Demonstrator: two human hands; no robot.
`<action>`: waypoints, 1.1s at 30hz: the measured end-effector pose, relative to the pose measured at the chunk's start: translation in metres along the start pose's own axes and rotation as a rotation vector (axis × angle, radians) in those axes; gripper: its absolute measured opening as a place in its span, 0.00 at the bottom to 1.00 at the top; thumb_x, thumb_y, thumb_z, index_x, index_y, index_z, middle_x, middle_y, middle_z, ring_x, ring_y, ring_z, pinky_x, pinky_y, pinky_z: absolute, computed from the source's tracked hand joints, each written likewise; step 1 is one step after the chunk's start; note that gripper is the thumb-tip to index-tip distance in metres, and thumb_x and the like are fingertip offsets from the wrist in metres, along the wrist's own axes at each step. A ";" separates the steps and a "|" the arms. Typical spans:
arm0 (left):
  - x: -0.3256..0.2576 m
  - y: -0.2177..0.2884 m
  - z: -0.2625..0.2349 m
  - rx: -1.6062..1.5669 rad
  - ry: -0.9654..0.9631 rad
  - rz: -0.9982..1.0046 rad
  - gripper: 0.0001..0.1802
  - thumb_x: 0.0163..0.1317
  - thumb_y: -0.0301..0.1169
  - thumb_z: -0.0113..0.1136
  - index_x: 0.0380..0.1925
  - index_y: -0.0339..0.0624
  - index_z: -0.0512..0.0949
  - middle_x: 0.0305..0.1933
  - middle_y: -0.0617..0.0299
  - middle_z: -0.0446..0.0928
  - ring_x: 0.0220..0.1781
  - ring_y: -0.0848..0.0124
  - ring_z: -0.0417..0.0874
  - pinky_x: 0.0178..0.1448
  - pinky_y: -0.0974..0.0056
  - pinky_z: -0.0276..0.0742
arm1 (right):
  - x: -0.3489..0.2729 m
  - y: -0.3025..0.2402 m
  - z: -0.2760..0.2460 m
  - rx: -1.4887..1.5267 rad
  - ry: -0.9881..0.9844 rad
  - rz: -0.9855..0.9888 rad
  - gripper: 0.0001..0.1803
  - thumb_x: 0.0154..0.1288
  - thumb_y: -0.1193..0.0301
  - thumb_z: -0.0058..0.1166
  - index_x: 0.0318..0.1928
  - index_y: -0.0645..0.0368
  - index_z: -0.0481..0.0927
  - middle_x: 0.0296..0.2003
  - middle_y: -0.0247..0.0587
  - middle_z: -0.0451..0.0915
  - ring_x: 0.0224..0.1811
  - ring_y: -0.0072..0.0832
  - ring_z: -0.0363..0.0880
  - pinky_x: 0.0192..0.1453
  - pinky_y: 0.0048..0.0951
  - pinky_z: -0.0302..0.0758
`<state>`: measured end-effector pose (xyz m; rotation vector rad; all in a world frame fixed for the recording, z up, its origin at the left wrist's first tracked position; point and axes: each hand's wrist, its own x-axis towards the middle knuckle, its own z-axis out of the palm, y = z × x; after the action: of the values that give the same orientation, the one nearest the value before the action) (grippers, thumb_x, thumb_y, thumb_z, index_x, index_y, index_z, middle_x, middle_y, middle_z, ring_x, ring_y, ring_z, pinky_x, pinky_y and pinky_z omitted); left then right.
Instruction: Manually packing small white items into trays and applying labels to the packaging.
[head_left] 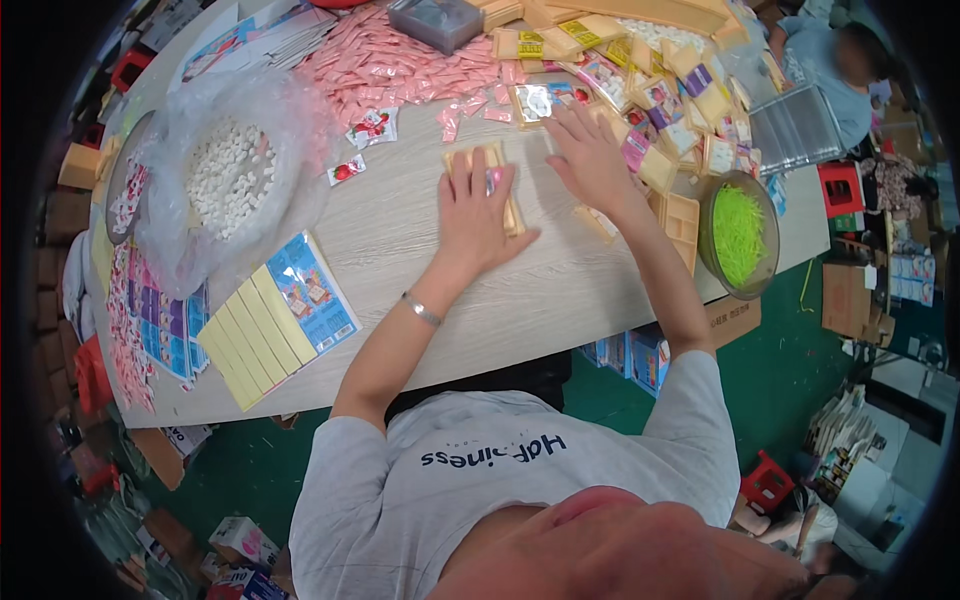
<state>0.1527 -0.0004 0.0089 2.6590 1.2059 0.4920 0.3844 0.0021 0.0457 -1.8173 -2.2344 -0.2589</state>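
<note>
My left hand point(474, 222) lies over a cream shallow tray point(513, 217) on the table, fingers stretched and thumb apart. Its palm and fingers cover most of the tray, and a bit of pink and purple shows between the fingers. My right hand point(590, 165) reaches farther out, its fingers extended at the near edge of a heap of filled trays and packets point(650, 95). Right by those fingertips is a small tray with a white and blue packet point(535, 103); whether they touch it I cannot tell.
Pink sachets point(370, 65) are piled at the far side. To the left sits a plastic bag point(165, 215) of white pieces, with printed cards point(307, 290) nearer me. On the right stand empty cream trays point(679, 225), a bowl point(768, 250) of green shreds and a clear plastic box point(798, 130).
</note>
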 end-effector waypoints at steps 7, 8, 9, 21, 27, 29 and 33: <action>-0.081 -0.029 -0.039 0.041 -0.078 -0.106 0.53 0.49 0.65 0.68 0.71 0.50 0.68 0.78 0.38 0.53 0.79 0.37 0.49 0.73 0.29 0.49 | 0.075 0.016 0.036 -0.471 -0.359 0.236 0.24 0.69 0.61 0.53 0.62 0.55 0.77 0.60 0.42 0.80 0.69 0.40 0.69 0.76 0.56 0.54; -0.087 -0.034 -0.044 0.041 -0.072 -0.100 0.53 0.49 0.65 0.68 0.71 0.50 0.68 0.78 0.38 0.53 0.79 0.37 0.49 0.73 0.29 0.49 | 0.077 0.017 0.035 -0.475 -0.354 0.240 0.24 0.69 0.61 0.53 0.62 0.55 0.77 0.60 0.42 0.80 0.69 0.40 0.69 0.76 0.56 0.54; -0.092 -0.039 -0.048 0.023 -0.090 -0.100 0.52 0.50 0.65 0.68 0.72 0.50 0.67 0.78 0.38 0.52 0.80 0.37 0.48 0.73 0.28 0.49 | 0.079 0.016 0.032 -0.480 -0.409 0.274 0.26 0.67 0.59 0.56 0.63 0.54 0.77 0.58 0.43 0.81 0.68 0.40 0.71 0.76 0.57 0.55; -0.088 -0.047 -0.041 -0.050 -0.031 -0.105 0.49 0.54 0.58 0.67 0.72 0.47 0.66 0.79 0.39 0.52 0.81 0.36 0.47 0.76 0.33 0.46 | 0.081 0.020 -0.013 0.013 -0.251 0.237 0.22 0.70 0.53 0.54 0.51 0.58 0.83 0.45 0.53 0.84 0.53 0.50 0.82 0.55 0.47 0.78; -0.086 -0.062 -0.030 0.028 0.084 -0.184 0.48 0.55 0.56 0.67 0.71 0.43 0.65 0.78 0.37 0.53 0.79 0.33 0.49 0.75 0.34 0.48 | -0.070 0.009 -0.087 -0.034 -0.202 0.734 0.20 0.69 0.54 0.56 0.36 0.59 0.85 0.31 0.48 0.85 0.37 0.48 0.85 0.40 0.46 0.79; -0.075 -0.056 -0.023 0.062 0.087 -0.156 0.48 0.54 0.56 0.67 0.71 0.43 0.65 0.77 0.36 0.53 0.78 0.33 0.49 0.76 0.34 0.49 | -0.112 -0.007 -0.085 -0.024 -0.253 0.784 0.19 0.69 0.55 0.57 0.35 0.59 0.85 0.31 0.47 0.85 0.36 0.47 0.85 0.39 0.45 0.79; -0.041 -0.032 0.000 -0.058 0.129 -0.086 0.53 0.54 0.58 0.69 0.71 0.36 0.62 0.77 0.33 0.52 0.78 0.32 0.48 0.77 0.37 0.49 | -0.163 -0.032 -0.054 -0.113 -0.043 0.707 0.12 0.65 0.60 0.63 0.37 0.57 0.85 0.36 0.43 0.86 0.37 0.43 0.85 0.39 0.43 0.80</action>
<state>0.1057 -0.0104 -0.0097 2.5489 1.3135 0.6829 0.3882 -0.1726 0.0490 -2.5408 -1.4798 -0.2057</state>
